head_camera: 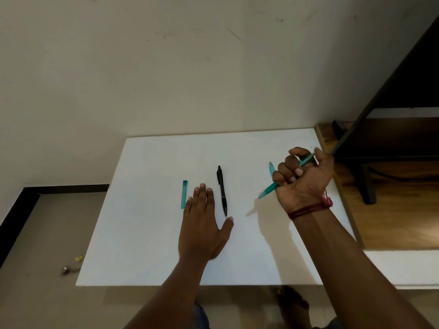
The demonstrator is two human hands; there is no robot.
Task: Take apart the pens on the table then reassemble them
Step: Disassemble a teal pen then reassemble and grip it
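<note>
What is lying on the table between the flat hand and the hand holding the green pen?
In the head view, a black pen lies between the left hand and the right hand, close beside the left hand's fingers. The rest is bare white table.

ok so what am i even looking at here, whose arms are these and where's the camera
There is no machine here: these are a person's two bare arms, filmed by one wide-angle camera worn on their head, looking forward and down. That is why the arms seem to grow out of the bottom of the picture.

In front of them is a white table against a wall. The left hand lies flat and open on it, holding nothing. Beside its fingers lies a loose teal cap, and on the other side a whole black pen.

The right hand, with red thread tied round the wrist, is closed in a fist around a teal pen, tip pointing down toward the table. Another small teal piece shows just behind its fingers; I cannot tell what it is.
</note>
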